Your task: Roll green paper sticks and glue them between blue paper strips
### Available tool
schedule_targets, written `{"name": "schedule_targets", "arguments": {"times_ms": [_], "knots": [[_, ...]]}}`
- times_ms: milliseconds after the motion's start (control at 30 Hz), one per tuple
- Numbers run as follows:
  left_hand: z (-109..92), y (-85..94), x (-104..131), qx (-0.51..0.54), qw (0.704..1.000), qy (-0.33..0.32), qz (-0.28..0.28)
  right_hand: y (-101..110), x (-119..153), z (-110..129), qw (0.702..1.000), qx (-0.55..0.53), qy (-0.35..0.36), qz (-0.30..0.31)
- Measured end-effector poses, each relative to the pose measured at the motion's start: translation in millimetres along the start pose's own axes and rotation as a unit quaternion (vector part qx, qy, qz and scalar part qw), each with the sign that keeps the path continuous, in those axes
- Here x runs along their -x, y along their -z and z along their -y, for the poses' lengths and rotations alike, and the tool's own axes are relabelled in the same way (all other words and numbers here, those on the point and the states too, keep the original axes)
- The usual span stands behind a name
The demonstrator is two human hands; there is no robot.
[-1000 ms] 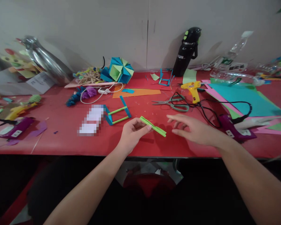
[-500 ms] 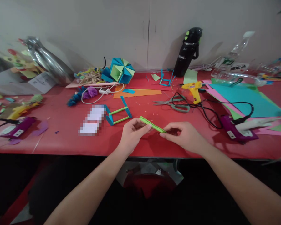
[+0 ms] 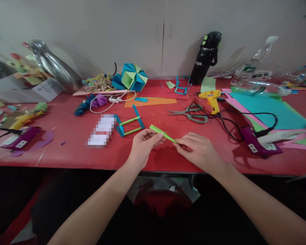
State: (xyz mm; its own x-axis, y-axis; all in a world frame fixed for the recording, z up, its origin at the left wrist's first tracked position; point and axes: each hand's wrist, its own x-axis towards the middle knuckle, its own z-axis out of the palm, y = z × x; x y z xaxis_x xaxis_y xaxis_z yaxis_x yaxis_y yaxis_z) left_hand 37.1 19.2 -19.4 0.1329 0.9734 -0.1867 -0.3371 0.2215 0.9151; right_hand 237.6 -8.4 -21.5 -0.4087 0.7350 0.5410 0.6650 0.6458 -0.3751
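Note:
A narrow folded strip of green paper (image 3: 156, 129) slants between my two hands above the red table (image 3: 73, 149). My left hand (image 3: 145, 144) pinches it near its upper left end. At the lower right end, the fingers of my right hand (image 3: 197, 148) are closed on the strip. Left of my left hand lies a small frame of blue and green paper strips (image 3: 129, 121), beside a blurred white rectangle (image 3: 102, 131).
Grey scissors (image 3: 191, 113) and a yellow glue gun (image 3: 211, 99) with black cables lie beyond my right hand. A purple power strip (image 3: 260, 144) is at the right. Behind stand a black bottle (image 3: 204, 59) and a blue-green paper ball (image 3: 133, 78).
The green strip has shifted slightly left. My right hand has turned, its fingers now more curled over the strip's lower end. My left hand has barely moved.

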Motion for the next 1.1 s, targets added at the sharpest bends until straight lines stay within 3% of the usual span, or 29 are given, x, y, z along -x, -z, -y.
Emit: {"name": "schedule_targets", "arguments": {"times_ms": [233,300,367,433,533,600,700,800,967,1100], "knots": [[-1.0,0.0,0.0,-0.063,0.998,0.027,0.015,6.4,-4.1,1.9,0.986,-0.080,-0.137,0.044],[0.0,2.5,1.6,-0.140,0.989,0.029,0.047,10.2,-5.4,-2.9,0.977,-0.096,-0.175,0.076],[1.7,6.5,3.5,-0.268,0.960,-0.044,0.067,13.8,-6.8,-9.4,0.969,-0.099,-0.197,0.114],[3.7,11.4,4.3,-0.421,0.885,-0.186,0.073,16.7,-8.3,-15.4,0.966,-0.080,-0.197,0.145],[6.2,18.4,2.2,-0.575,0.721,-0.377,0.090,18.6,-9.9,-20.4,0.971,-0.034,-0.163,0.169],[7.3,21.8,-0.3,-0.619,0.648,-0.431,0.104,18.4,-9.7,-21.6,0.973,-0.016,-0.137,0.184],[8.5,23.8,-3.5,-0.661,0.592,-0.446,0.119,16.9,-7.6,-23.0,0.973,-0.008,-0.107,0.206],[9.2,23.0,-6.6,-0.675,0.572,-0.446,0.136,15.8,-5.7,-25.3,0.972,0.002,-0.082,0.219],[10.5,20.1,-12.6,-0.681,0.565,-0.435,0.168,16.7,-5.8,-27.3,0.970,0.032,-0.061,0.234],[11.2,16.6,-11.0,-0.696,0.548,-0.436,0.162,18.0,-6.5,-24.2,0.968,0.058,-0.061,0.238]]}}
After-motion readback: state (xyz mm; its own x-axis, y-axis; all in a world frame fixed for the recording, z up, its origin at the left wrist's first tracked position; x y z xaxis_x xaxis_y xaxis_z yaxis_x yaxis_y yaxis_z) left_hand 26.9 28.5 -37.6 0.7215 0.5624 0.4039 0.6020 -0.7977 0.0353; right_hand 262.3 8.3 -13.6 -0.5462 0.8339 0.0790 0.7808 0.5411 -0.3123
